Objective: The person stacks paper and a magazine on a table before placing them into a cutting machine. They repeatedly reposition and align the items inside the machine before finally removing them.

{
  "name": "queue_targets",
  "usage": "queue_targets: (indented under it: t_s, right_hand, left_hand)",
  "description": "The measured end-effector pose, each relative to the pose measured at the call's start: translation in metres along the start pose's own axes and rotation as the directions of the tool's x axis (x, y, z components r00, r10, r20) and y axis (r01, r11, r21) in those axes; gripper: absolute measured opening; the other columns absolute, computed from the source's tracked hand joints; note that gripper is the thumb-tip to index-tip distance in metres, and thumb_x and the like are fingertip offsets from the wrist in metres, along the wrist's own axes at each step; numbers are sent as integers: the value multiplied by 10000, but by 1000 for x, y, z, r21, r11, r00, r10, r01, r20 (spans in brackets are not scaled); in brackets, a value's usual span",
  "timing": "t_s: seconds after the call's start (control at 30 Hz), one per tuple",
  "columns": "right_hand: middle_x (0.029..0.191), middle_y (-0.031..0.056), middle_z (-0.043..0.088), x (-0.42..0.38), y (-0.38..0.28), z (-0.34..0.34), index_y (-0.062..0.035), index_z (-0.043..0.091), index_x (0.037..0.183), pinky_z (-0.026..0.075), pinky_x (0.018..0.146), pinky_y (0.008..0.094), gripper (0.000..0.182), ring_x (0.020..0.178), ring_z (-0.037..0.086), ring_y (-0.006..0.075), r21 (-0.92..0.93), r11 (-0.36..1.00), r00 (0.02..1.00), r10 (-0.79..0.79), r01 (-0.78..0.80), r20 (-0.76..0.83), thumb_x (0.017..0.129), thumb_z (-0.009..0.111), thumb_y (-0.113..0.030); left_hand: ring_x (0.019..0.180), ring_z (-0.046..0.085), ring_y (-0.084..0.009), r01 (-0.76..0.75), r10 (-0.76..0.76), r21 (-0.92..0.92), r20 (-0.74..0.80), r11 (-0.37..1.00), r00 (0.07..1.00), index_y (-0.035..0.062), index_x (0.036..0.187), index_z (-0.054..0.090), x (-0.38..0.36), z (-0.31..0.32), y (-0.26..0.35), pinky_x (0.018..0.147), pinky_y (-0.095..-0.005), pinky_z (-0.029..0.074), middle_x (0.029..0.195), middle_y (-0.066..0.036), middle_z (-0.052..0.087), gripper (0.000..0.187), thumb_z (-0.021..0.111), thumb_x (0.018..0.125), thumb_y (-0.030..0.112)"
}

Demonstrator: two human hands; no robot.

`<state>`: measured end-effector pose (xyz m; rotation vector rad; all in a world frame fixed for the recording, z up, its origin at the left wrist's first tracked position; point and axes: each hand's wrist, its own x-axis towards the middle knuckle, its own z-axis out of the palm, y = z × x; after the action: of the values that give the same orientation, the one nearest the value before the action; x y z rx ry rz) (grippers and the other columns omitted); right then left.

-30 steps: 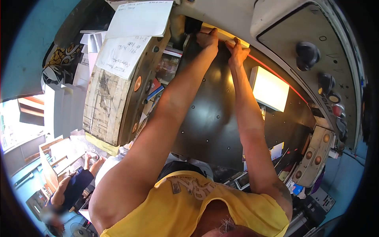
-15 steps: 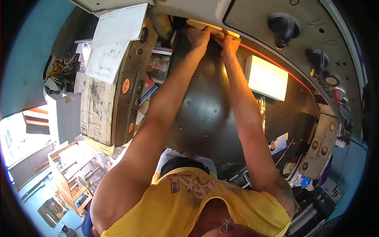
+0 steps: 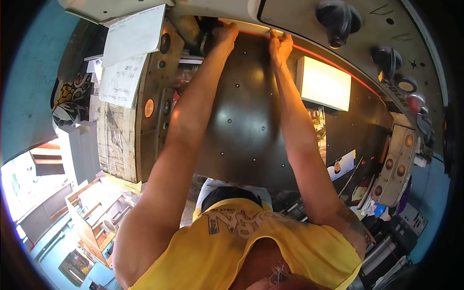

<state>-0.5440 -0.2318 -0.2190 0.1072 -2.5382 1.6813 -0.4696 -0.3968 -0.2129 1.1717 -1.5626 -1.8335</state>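
Both my arms reach forward over a dark metal table (image 3: 241,140) dotted with small holes, up to the low front of a paper cutter. My left hand (image 3: 224,35), fingers curled, is at the left end of a pale paper stack (image 3: 252,27). At the stack's right end, my right hand (image 3: 280,44) has its fingers bent against the edge. Most of the stack is hidden beneath the machine's grey front, and only a narrow strip shows between the hands. A thin red light line (image 3: 333,68) crosses the table close to my fingertips.
A brightly lit paper block (image 3: 326,86) lies on the table right of my right forearm. The grey control panel (image 3: 309,14) with black knobs overhangs the work. Handwritten sheets (image 3: 130,43) lie on the left side block. Printed pieces (image 3: 341,164) sit at the right.
My left hand has shifted left and slightly up, my right hand a little up. The paper stack between them has slid further under the machine. The view has turned slightly.
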Motion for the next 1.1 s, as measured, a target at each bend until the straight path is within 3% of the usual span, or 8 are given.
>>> queue_targets:
  t_s: [0.1,0.23,0.4,0.47,0.63,0.73,0.83,1.1]
  right_hand:
    - [751,79,656,-1,-4,-5,-16,648,1205,490,656,354,447,652,590,165,-78,997,999,-7,10,41,942,731,-367]
    - [914,158,694,-11,-33,-23,68,560,1247,591,729,363,510,763,688,222,92,983,985,150,-157,80,949,727,-311]
    - [1037,240,675,-9,-39,-34,140,489,1211,652,781,389,480,908,739,287,351,904,968,209,-245,139,976,688,-228]
    - [1057,250,669,-5,-30,-36,139,480,1211,646,780,378,460,933,743,292,374,903,971,150,-210,184,988,672,-215]
    - [1083,263,653,0,-29,-35,134,479,1186,642,800,377,437,897,740,295,411,862,950,225,-298,218,990,674,-205]
    - [1049,250,661,-1,-22,-32,127,483,1187,640,808,376,425,900,737,292,507,797,944,248,-327,220,991,672,-200]
    - [1078,251,663,-5,-22,-36,115,496,1189,634,827,371,380,945,730,293,551,767,940,207,-328,271,1003,650,-179]
    - [1139,270,651,-3,-25,-41,106,511,1171,618,874,374,323,989,723,314,501,801,930,181,-329,321,1030,595,-172]
  left_hand:
    - [1322,504,-162,210,-209,55,-38,976,977,-3,1454,404,-51,5,67,1062,-288,407,1517,-64,496,590,644,957,206]
    - [1271,531,-148,144,-144,2,-83,990,986,3,1440,416,39,7,-17,1021,-294,429,1436,-58,556,620,692,925,210]
    - [952,579,-125,-23,29,68,-92,997,995,37,1161,604,-25,17,32,805,-281,473,1090,-45,632,238,574,930,87]
    - [1137,602,-162,62,-64,89,17,994,998,-13,1281,579,-29,10,33,945,-273,456,1281,-90,643,387,604,907,81]
    - [1140,629,-233,-121,153,152,-220,981,964,-10,1340,565,-48,17,3,977,-307,446,1259,-160,655,496,618,850,47]
    - [1160,627,-282,-103,87,-125,-126,987,988,23,1354,567,-17,8,0,973,-337,464,1269,-214,643,532,632,837,132]
    - [1157,625,-295,-320,314,337,74,885,946,37,1327,579,-50,2,33,962,-340,473,1262,-223,642,507,624,839,165]
    - [1148,622,-297,-325,340,416,39,849,940,41,1251,608,-22,1,7,949,-332,474,1244,-181,655,393,588,870,135]
